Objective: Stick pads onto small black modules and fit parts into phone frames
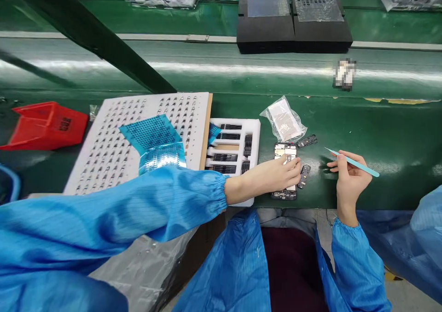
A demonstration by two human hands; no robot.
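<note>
My left hand (pixel 283 173) lies across an opened phone (pixel 286 195) on the green bench, its fingers curled down onto the exposed insides. The fingers hide the middle of the phone, and any small part beneath them is hidden. To the right, my right hand (pixel 352 176) grips teal tweezers (pixel 364 166) between thumb and fingers. Their thin tip points left, apart from the phone. Two small black phone parts lie close by: one dark piece (pixel 306 141) at the phone's upper right and another dark piece (pixel 304 176) beside my left fingers.
A clear bag (pixel 285 120) with pale flat pieces lies behind the phone. Left of it are a white foam tray (pixel 254 134) with dark strips and a white board (pixel 113 118) bearing small parts. Farther away stand a red bin (pixel 69 126) and black boxes (pixel 265 34).
</note>
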